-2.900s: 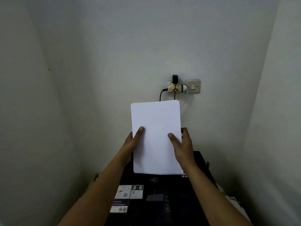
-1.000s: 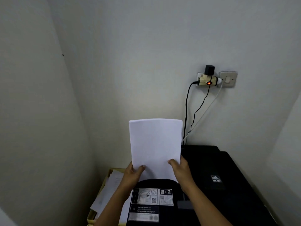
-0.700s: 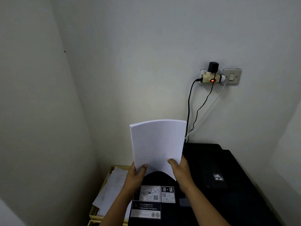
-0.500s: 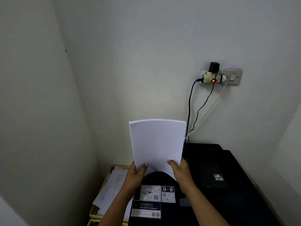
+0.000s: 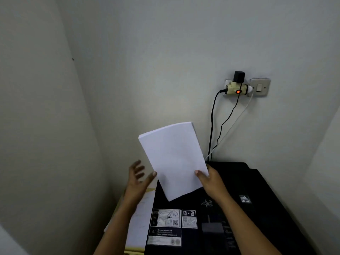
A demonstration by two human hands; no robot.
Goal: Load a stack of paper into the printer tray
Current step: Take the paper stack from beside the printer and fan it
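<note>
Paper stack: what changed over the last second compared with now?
The left hand let go and opened beside the paper stack, which tilted with its top leaning left. The right hand alone grips it now. The printer is unchanged.

Open air is being left above the black printer (image 5: 248,208); passage behind is being blocked by hanging cables (image 5: 213,126), leftward by the side wall (image 5: 46,144).
</note>
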